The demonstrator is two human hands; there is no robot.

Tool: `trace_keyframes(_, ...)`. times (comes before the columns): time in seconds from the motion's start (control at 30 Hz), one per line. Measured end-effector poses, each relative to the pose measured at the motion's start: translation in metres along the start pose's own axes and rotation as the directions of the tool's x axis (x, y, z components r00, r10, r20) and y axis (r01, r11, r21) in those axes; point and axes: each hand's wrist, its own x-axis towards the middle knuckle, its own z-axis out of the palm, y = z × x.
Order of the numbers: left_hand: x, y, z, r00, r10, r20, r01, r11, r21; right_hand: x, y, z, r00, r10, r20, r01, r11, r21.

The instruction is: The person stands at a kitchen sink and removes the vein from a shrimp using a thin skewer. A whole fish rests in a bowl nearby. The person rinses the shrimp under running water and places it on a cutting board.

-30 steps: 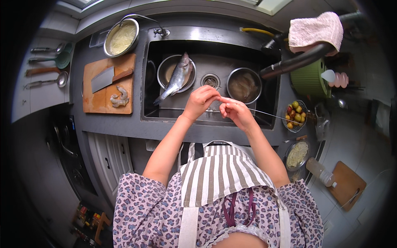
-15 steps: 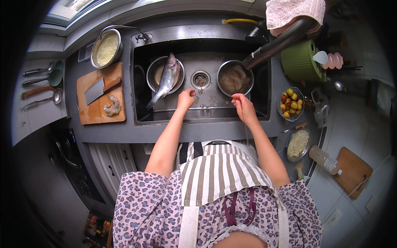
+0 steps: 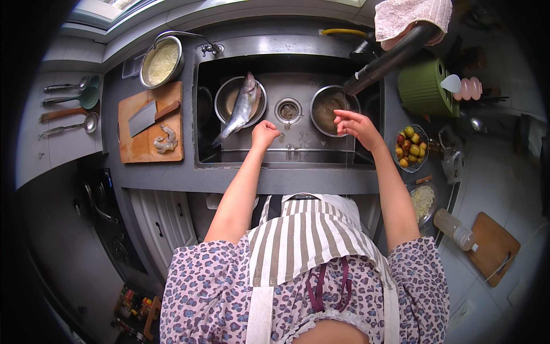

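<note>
- A steel sink (image 3: 298, 89) is set into the grey surface (image 3: 309, 180), and both hands reach over its front edge.
- The left hand (image 3: 265, 135) hangs over the front part of the sink, left of its middle; its grip is nearly closed, fingers curled in, and I cannot tell whether anything is inside it.
- The right hand (image 3: 362, 129) is over the sink's right part, its grip half open with fingers loosely spread. A faint thin line (image 3: 346, 155) shows below the fingertips; I cannot tell whether they have hold of it.
- In the sink's right half stands a metal bowl (image 3: 314, 112) with murky, greyish-brown contents (image 3: 329, 109), its near right side hidden by the right hand.
- In the sink's left half, a second metal bowl (image 3: 219, 103) carries a silvery fish (image 3: 246, 104) lying across it, the tail sticking out over the near left rim.
- A round drain (image 3: 288, 110) sits in the sink's floor between the two bowls.
- Left of the sink lies a wooden board (image 3: 134, 148), with a cleaver (image 3: 142, 118) and pale, curled shrimp (image 3: 166, 141) on it.
- Right of the sink stands a glass bowl (image 3: 410, 169) of yellow and reddish fruit (image 3: 410, 148).
</note>
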Motion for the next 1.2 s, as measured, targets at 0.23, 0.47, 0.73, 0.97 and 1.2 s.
trace_keyframes(0.23,-0.004,-0.012,0.008,0.979,-0.075,0.189,0.09,0.993,-0.07,0.019,0.019,0.007,0.992,0.069,-0.103,-0.109,0.884,-0.454)
trace_keyframes(0.47,0.002,-0.047,-0.004,0.93,0.322,-0.177,-0.244,0.901,0.358,0.029,0.05,0.029,0.998,-0.059,0.019,0.052,0.619,-0.783)
trace_keyframes(0.73,-0.041,-0.021,-0.151,0.302,0.494,-0.816,-0.353,0.853,0.386,0.023,0.052,0.064,0.989,0.021,-0.146,-0.129,0.603,-0.787)
trace_keyframes(0.97,-0.04,-0.058,-0.243,0.312,0.361,-0.879,0.181,0.885,0.428,0.034,0.043,0.088,0.992,-0.001,-0.13,-0.103,0.606,-0.789)
trace_keyframes(1.2,-0.017,-0.064,-0.258,0.47,0.143,-0.871,0.367,0.866,0.34,0.039,0.03,0.095,0.991,-0.036,-0.13,-0.085,0.587,-0.805)
